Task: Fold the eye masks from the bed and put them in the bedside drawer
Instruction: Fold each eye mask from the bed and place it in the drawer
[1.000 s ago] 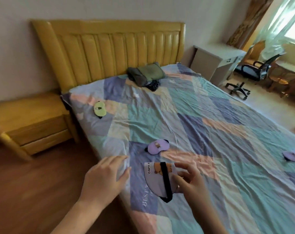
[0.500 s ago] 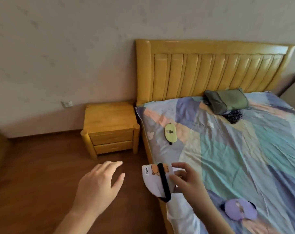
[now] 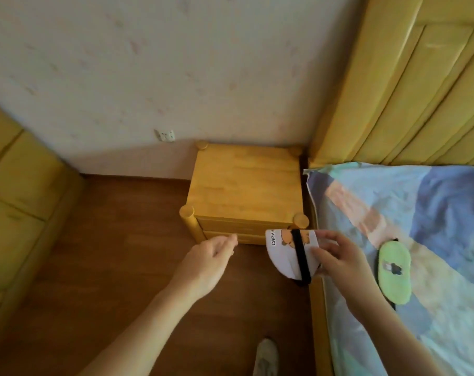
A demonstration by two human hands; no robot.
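Eye mask [image 3: 287, 253], folded white with a black strap, hangs just at the bedside drawer's [image 3: 230, 237] 3 o'clock, pinched by your right hand [image 3: 336, 256] fingers while your left hand [image 3: 208, 259] reaches loosely open; light, limp fabric, so pinch both layers near the fold.

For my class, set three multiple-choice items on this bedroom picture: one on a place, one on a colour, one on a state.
1. Where does the green eye mask lie?
A. on the bed
B. on the nightstand
C. on the floor

2. What colour is the strap on the white eye mask?
A. red
B. black
C. yellow

3. How are the drawers of the nightstand?
A. both open
B. one open
C. both closed

Answers:
1 A: it rests on the patchwork quilt.
2 B: a black band crosses the mask that the right hand holds.
3 C: both fronts sit flush; the left hand is reaching there.
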